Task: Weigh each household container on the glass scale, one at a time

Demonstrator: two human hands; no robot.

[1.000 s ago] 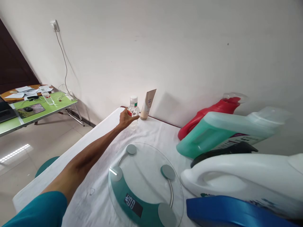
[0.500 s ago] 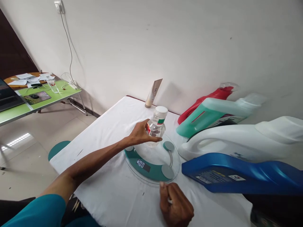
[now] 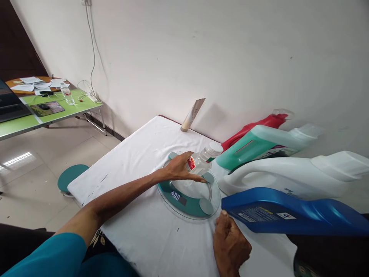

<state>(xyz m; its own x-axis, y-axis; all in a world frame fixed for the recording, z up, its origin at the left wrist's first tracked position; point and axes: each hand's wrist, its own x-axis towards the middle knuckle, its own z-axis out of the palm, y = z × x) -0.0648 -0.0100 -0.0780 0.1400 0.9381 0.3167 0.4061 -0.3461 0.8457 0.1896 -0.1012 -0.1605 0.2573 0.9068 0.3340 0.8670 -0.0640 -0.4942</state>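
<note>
Plainly, clear bottle (image 3: pixel 203 159) in left hand (image 3: pixel 179 167).

Left arm (image 3: pixel 123 197) reached out from lower left, elbow slightly bent, bare below a short teal sleeve (image 3: pixel 52 254). Left hand (image 3: pixel 178 167) was set in a grip, left thumb (image 3: pixel 198 178) stretched forward, fingers mostly hidden. Right hand (image 3: pixel 232 244) sat lower, nearer the body, curled into a fist, knuckles rounded, forearm cut off by the bottom edge.
</note>
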